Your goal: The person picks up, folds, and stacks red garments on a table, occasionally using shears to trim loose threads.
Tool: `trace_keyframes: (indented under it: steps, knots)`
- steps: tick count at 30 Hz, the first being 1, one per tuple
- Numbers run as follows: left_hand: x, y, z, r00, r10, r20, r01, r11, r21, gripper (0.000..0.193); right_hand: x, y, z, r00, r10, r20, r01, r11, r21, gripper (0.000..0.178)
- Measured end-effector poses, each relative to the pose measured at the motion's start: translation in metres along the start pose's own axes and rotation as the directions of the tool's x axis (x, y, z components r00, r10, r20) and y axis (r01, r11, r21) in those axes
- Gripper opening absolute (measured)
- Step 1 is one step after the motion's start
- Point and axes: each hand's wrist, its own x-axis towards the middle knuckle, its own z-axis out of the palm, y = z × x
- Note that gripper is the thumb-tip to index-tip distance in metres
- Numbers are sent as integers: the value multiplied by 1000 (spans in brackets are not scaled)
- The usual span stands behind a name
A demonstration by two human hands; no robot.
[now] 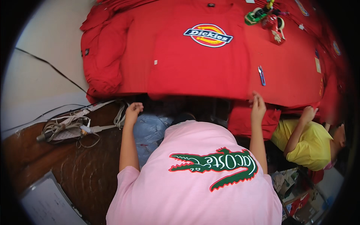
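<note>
One red T-shirt (198, 69) lies flat on the red tabletop (294, 75), beside one blue tool (261, 76) and two tape dispensers (256, 16). Left hand (135, 108) and right hand (257, 101) are half-curled, empty, near the edge.

right hand (258, 105) blurred at the fingertips, its contact with the red shirt (197, 69) unclear, pink shirt (202, 204) cut off by the lower edge, blue plastic bag (147, 131) partly hidden behind it, white label (155, 62) too small to read
</note>
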Motion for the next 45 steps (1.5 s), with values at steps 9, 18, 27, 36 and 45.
trace_keyframes:
  steps: [9, 18, 27, 36, 45]
  knots:
    - [121, 160, 20, 964, 241, -115, -259, 948, -186, 26, 221, -35, 68, 999, 16, -42, -33, 909, -415, 41]
    - [199, 216, 113, 886, 461, -55, -389, 802, 453, 32, 230, 0, 128, 996, 60, 71, -36, 953, -301, 30]
    - [221, 185, 31, 991, 102, 87, -113, 985, 128, 30, 246, -61, 124, 978, 84, 193, -46, 980, -194, 30]
    - [356, 315, 111, 964, 34, 262, 18, 981, -193, 40, 362, -126, 238, 988, 147, -34, -149, 906, -397, 49]
    - [370, 406, 143, 630, 339, 699, 566, 415, -712, 49, 398, -199, 237, 704, 429, 567, -699, 559, 445, 35]
